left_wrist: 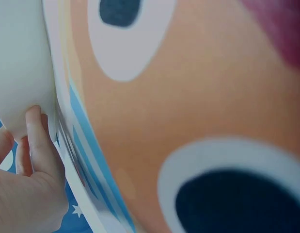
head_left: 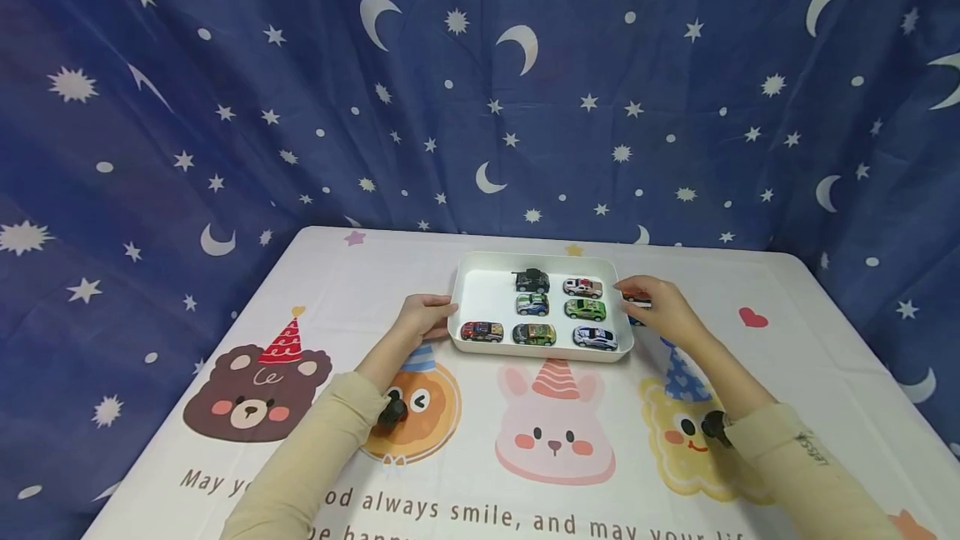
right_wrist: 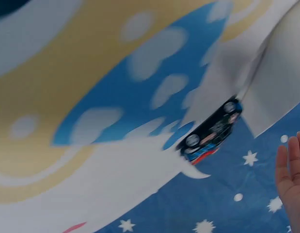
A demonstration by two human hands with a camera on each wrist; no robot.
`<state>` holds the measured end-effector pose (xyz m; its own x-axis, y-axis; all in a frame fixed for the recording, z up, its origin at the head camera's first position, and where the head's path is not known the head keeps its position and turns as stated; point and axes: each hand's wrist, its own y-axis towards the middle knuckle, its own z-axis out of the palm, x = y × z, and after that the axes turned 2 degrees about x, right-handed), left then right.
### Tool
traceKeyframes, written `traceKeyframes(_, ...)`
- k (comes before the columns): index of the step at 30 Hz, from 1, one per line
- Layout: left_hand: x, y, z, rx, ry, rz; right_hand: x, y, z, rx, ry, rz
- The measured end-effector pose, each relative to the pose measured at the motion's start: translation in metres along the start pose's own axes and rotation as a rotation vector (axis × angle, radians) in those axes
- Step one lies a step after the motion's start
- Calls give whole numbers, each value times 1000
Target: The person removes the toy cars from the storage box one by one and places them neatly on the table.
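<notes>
A white tray [head_left: 480,290] holds several small toy cars and a black toy tank [head_left: 532,280]. My left hand [head_left: 423,319] grips the tray's left side, its fingertips pressed to the outer wall in the left wrist view. My right hand [head_left: 660,307] is at the tray's right side, fingertips right at the rim in the head view; the fingers seen in the right wrist view are straight. A toy car [right_wrist: 213,128] with blue and red sides stands on the cloth just outside the tray. In the head view, an orange car [head_left: 637,297] shows partly behind my right hand.
The white tablecloth [head_left: 465,432] carries printed animal faces and lettering. Behind the table hangs a blue curtain [head_left: 420,107] with moons and stars. In the tray, red [head_left: 482,332], green [head_left: 585,309] and white [head_left: 595,337] cars sit among others. The table's far edge lies just behind the tray.
</notes>
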<state>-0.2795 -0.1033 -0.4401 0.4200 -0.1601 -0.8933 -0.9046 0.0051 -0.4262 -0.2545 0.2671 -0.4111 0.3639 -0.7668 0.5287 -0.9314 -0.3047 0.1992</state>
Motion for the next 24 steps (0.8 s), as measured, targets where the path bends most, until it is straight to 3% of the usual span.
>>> traceKeyframes(11, 2, 0, 0, -5, 6, 2, 35, 9, 11, 18, 11, -112)
traceKeyframes(19, 0, 0, -1, 3, -26, -31, 60, 13, 20, 52, 25, -161)
traceKeyframes(24, 0, 0, -1, 4, -29, -33, 71, 18, 28, 74, 15, -237)
